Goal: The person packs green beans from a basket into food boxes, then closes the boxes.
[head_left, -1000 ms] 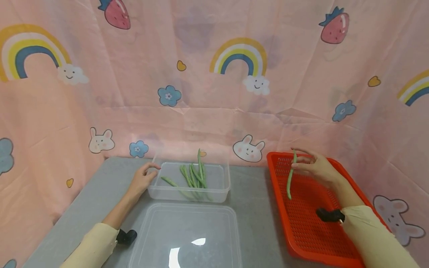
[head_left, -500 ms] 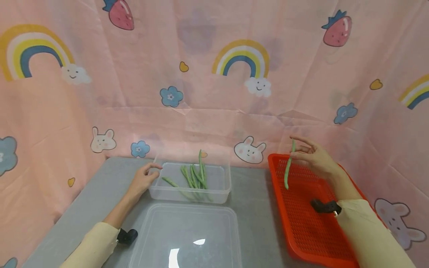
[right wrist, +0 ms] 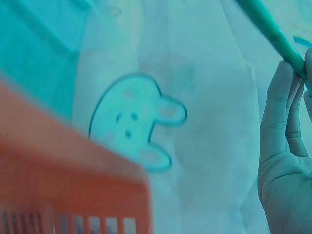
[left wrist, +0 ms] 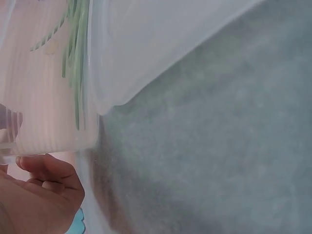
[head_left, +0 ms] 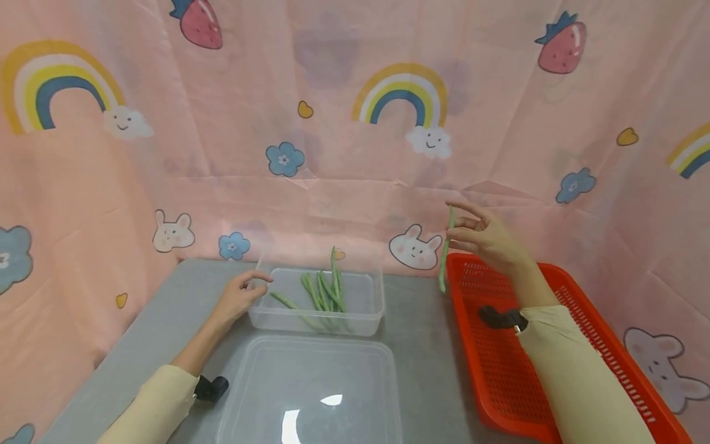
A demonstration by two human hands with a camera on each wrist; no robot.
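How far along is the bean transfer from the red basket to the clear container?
Several green beans already lie in the clear container. The right hand pinches one bean above the red basket edge; the left hand steadies the container's rim. The visible basket mesh shows no more beans; the lid lies off.

A strip of bare bench runs between the clear tub and the red basket. The tub's lid fills the near middle, and the pink curtain closes off the back.
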